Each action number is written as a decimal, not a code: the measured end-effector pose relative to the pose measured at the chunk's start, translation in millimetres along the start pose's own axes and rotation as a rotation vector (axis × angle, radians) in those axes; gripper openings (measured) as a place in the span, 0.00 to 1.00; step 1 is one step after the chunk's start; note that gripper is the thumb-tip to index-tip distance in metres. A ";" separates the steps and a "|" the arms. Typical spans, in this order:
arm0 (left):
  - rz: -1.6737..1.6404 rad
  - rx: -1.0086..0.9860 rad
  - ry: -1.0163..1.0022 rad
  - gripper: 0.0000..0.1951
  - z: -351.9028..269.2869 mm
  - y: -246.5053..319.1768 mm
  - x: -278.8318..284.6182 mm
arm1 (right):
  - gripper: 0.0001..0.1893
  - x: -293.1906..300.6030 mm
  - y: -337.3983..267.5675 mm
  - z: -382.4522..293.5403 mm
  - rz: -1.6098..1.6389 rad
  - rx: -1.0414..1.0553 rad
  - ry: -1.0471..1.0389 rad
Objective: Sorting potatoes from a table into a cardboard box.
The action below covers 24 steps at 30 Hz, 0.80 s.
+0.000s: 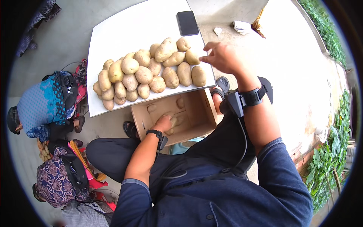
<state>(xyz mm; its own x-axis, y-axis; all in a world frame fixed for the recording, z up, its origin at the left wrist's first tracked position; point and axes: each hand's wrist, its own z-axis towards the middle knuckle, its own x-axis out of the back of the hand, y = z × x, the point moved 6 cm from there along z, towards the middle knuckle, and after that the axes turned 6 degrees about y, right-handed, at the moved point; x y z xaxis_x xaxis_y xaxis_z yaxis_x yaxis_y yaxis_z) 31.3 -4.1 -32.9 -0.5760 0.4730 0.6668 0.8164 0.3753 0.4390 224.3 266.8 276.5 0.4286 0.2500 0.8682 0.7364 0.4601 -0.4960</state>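
Down inside a cardboard box (200, 109) between my knees, my left hand (163, 123) is at a potato (175, 121). Its fingertips are hidden, so whether it grips the potato is unclear. Several more potatoes lie on the box's floor, one (152, 107) near the far left corner. Above the box, a heap of potatoes (143, 75) is stacked on a white tabletop (136, 22). My right hand (222, 58) hangs off the table's right edge, holding nothing. Its thumb and forefinger are apart, with one fingertip close to the rightmost upper potato (192, 56); contact cannot be told.
A black smartphone (187, 23) lies at the table's far right corner. Two people (42, 102) (58, 177) are bent over at the left. A pale blue plastic stool (178, 149) shows under the box. A straw broom (257, 25) leans beyond the table.
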 end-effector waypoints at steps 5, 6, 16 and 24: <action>-0.007 -0.198 0.131 0.18 -23.7 48.2 56.8 | 0.31 -38.7 -17.4 -18.7 -0.247 0.007 -0.259; -0.017 -0.262 0.191 0.18 -36.3 65.4 73.1 | 0.32 -44.5 -22.0 -23.2 -0.262 0.009 -0.256; -0.622 -0.307 0.283 0.17 -135.4 123.2 156.2 | 0.20 -44.4 -3.3 -36.2 -0.279 -0.025 -0.360; -1.032 -0.456 0.392 0.25 -141.6 145.5 166.7 | 0.26 -49.8 -52.6 -89.5 0.696 -0.036 -0.909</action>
<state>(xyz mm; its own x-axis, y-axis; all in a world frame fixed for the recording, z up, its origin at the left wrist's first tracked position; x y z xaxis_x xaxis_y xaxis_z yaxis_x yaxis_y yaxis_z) 60.1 16.5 227.4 -0.9814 -0.1907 -0.0226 -0.0384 0.0801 0.9960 211.1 154.0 258.2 0.2226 0.9711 0.0861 0.5088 -0.0404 -0.8600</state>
